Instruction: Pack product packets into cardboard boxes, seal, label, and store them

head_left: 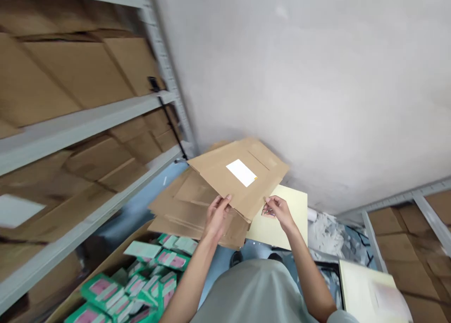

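A flat brown piece of cardboard (218,168), which looks like a folded-down box, is tilted up in front of me. A white label (242,173) with a small yellow corner is stuck on it. My left hand (217,215) grips its near edge between thumb and fingers. At the right edge, the fingers of my right hand (280,210) are pinched on the same cardboard. More flattened cardboard (197,191) lies stacked beneath it. Below my right hand is a pale yellow board (292,219), with a small pinkish patch partly hidden by my fingers.
Metal shelving (105,114) with cardboard boxes (81,72) rises on the left. An open carton (105,257) of green and pink packets (105,290) stands lower left. White scraps (326,236), another pale board (366,290) and a second rack (373,241) are at right. Ahead is a wall (299,79).
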### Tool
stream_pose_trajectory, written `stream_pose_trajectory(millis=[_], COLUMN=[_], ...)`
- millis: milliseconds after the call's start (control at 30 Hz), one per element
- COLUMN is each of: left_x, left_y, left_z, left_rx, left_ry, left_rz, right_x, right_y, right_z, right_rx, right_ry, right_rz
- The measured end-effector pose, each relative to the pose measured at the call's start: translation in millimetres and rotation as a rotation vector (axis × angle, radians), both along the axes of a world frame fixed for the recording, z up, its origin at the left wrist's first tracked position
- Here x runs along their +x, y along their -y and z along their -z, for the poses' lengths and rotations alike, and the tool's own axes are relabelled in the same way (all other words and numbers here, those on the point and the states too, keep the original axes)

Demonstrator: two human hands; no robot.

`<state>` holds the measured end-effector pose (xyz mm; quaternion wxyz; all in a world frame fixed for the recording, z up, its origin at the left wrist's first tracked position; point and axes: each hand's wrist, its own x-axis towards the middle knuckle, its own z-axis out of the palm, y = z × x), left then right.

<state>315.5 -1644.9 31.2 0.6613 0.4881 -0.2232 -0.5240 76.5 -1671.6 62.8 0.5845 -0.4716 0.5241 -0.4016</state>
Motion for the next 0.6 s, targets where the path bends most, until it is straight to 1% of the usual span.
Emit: stream_pose_trajectory(millis=[67,133,200,267,367,433,533,567,600], left_x=[-26,-57,-92,-128,-185,-224,-289,-311,-333], left_y=[15,27,35,39,37,31,17,9,-1], left_z=[-12.1,-20.9,-26.0,-27.6,-24.8,-21.0,-15.6,-14.3,-13.2], left_rx=[-0.041,-0.063,-0.071,-0.054,-0.007,0.025,0.091,0.113,0.128], left_ry=[0.014,0.025,0.041,0.054,0.071,0.088,0.116,0.127,0.144], left_rz=[0.109,0.235,0.373,0.532,0.809,1.013,1.313,1.399,1.478], right_x=[-40,-89,-144,-199,-267,-297,-322,-327,-329], right_y=[-11,-28,-56,-95,-172,-230,-319,-349,-379], right_z=[-1.9,-1.1,0.7,1.5,-0.2,-2.4,-5.3,-5.7,-5.4], right_rx=[-0.032,-0.042,-0.045,-0.061,-0.095,-0.095,-0.058,-0.043,-0.029], right_ry=[-0.023,-0.050,-0.075,-0.107,-0.194,-0.281,-0.389,-0.400,-0.395], right_rz=[0.129,0.314,0.540,0.781,1.128,1.363,1.714,1.800,1.857])
